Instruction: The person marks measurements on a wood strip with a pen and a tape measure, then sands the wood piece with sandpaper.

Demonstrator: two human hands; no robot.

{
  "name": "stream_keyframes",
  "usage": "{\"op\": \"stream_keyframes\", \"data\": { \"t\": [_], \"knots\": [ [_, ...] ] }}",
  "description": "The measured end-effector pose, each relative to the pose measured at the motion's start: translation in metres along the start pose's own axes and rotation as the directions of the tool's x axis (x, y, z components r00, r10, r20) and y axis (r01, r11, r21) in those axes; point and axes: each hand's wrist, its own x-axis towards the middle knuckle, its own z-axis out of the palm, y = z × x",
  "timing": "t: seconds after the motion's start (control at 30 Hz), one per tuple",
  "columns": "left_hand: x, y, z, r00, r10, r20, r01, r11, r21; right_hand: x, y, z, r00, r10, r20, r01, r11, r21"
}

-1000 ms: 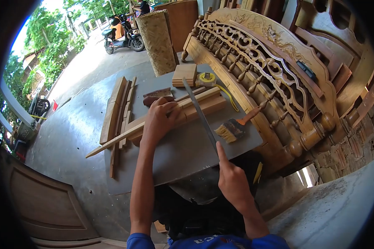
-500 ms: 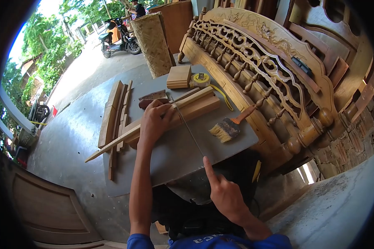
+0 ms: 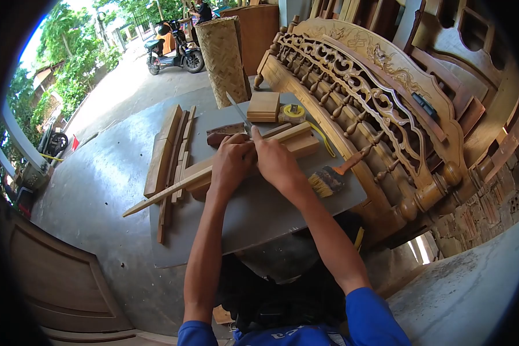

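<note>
My left hand (image 3: 232, 164) is closed around a long, light wooden strip (image 3: 167, 191), pressing it over a thicker wooden block (image 3: 303, 147). Close beside it, my right hand (image 3: 277, 164) grips a thin-bladed saw (image 3: 238, 108), index finger stretched forward along it. The blade points away from me, past the far side of the strip; its handle is hidden in my fist. Just beyond my left hand lies a dark brown wooden piece (image 3: 218, 137).
On the grey table (image 3: 254, 222) are stacked wood blocks (image 3: 264, 107), a yellow tape measure (image 3: 294, 112), a brush (image 3: 328, 180) and several wooden lengths (image 3: 164, 153). Carved bed panels (image 3: 380, 98) lean at the right. A rolled woven mat (image 3: 225, 60) stands behind.
My right hand has pushed the saw forward, from near the table's front edge up beside my left hand. My left hand still holds the strip. The whole view has shifted slightly.
</note>
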Motion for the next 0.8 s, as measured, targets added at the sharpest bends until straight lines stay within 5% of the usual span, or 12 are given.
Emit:
{"op": "stream_keyframes", "data": {
  "t": [0.13,0.23,0.43,0.8],
  "knots": [
    [0.000,0.003,0.000,1.000,0.017,-0.013,-0.016,1.000,0.009,0.015,0.012,-0.012,0.998,0.009,0.064,-0.023,0.977,0.213],
    [0.000,0.005,0.002,0.998,-0.003,-0.068,0.013,0.990,0.141,0.030,0.029,-0.013,0.948,-0.166,-0.271,0.225,0.954,0.201],
    [-0.004,0.006,0.005,0.992,-0.093,-0.081,0.103,0.986,0.128,0.040,0.041,0.003,0.875,0.025,-0.483,0.303,0.750,0.588],
    [-0.002,0.001,0.007,0.978,-0.111,-0.179,0.122,0.991,0.049,0.030,0.047,0.015,0.863,-0.110,-0.494,0.349,0.836,0.424]
  ]
}}
